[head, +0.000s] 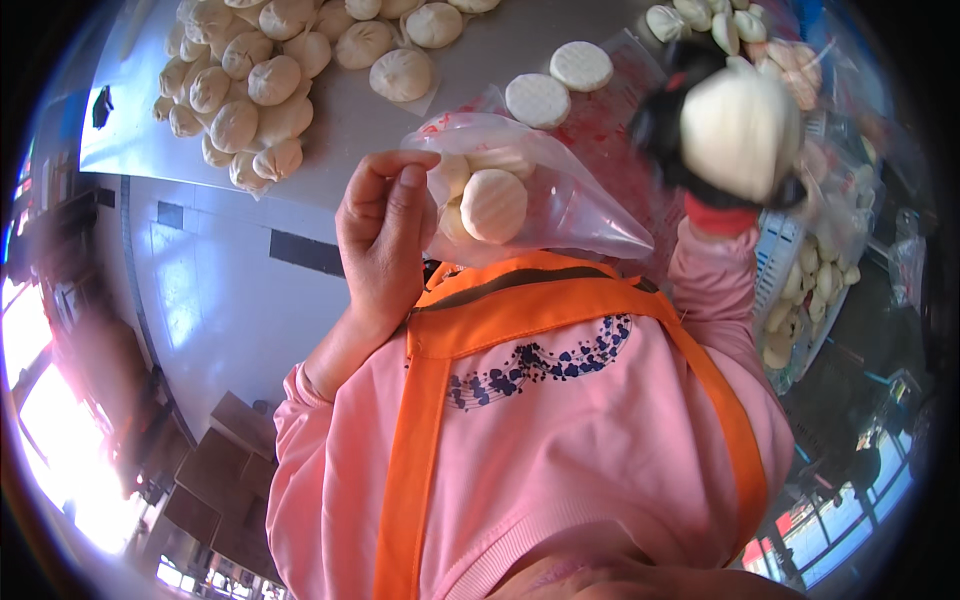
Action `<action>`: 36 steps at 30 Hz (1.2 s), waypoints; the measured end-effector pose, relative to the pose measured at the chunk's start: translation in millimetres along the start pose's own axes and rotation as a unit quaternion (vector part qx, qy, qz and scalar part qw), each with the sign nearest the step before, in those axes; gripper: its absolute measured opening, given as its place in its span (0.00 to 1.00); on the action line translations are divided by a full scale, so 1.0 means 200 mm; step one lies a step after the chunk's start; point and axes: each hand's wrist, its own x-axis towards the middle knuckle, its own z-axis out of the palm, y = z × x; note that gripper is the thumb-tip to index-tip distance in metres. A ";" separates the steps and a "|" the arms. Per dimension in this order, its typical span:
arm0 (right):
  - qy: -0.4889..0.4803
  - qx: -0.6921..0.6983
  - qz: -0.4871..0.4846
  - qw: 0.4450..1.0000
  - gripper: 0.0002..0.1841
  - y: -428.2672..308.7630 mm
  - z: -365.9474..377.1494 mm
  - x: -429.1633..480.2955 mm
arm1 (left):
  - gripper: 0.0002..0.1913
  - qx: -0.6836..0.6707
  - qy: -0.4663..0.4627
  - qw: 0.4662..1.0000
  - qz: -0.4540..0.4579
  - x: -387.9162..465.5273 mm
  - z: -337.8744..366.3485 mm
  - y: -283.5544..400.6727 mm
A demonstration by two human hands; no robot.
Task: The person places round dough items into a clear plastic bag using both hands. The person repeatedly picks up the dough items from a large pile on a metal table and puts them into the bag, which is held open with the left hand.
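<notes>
My bare left hand [386, 232] pinches the rim of a clear plastic bag [577, 199] between thumb and fingers. Inside the bag lie several round white buns [493, 206]. To the right, my right hand [660, 139] wears a black glove and is blurred by motion. It grips a pale round bun or stack of buns [739, 131], whose exact form the blur hides. Two flat round white buns [537, 100] rest on the table beyond the bag, partly over a plastic sheet with red print [600, 142].
A large heap of pleated steamed buns [251, 82] covers the back left of the metal table [345, 120]. At the right stands a blue-and-white plastic crate [772, 251] with bagged buns [814, 281]. More white buns [709, 19] lie at the back right. Cardboard boxes [214, 469] stand lower left.
</notes>
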 end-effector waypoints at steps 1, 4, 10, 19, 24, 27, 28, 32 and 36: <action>-0.066 0.004 -0.002 0.998 0.31 -0.12 0.11 -0.08 | 0.07 0.001 0.003 1.000 -0.008 0.00 0.01 0.01; -0.227 -0.154 -0.028 0.961 0.32 -0.30 0.41 -0.16 | 0.07 -0.009 -0.007 1.000 0.006 -0.02 0.00 -0.02; 0.047 -0.145 -0.030 0.988 0.23 -0.15 0.15 -0.20 | 0.04 -0.033 0.114 0.993 0.002 -0.04 -0.03 -0.01; 0.200 -0.352 -0.036 0.914 0.25 0.66 -0.45 0.23 | 0.04 0.001 0.098 0.995 0.004 -0.05 -0.05 -0.03; 0.181 -0.530 -0.106 0.822 0.38 0.67 -0.40 0.25 | 0.04 0.014 0.131 0.991 0.010 -0.07 -0.06 -0.02; 0.238 -0.588 0.040 0.772 0.39 0.76 -0.57 0.30 | 0.04 -0.010 0.072 0.997 0.005 -0.06 -0.07 -0.01; 0.229 -0.609 0.048 0.758 0.39 0.79 -0.60 0.32 | 0.04 -0.018 0.050 0.999 0.001 -0.06 -0.08 -0.01; 0.246 -0.546 0.094 0.795 0.34 0.85 -0.64 0.38 | 0.05 0.154 0.122 0.980 0.038 -0.03 -0.07 -0.06; 0.283 -0.267 0.032 0.921 0.33 0.67 -0.66 0.27 | 0.05 0.038 0.102 0.994 -0.022 -0.02 -0.01 0.00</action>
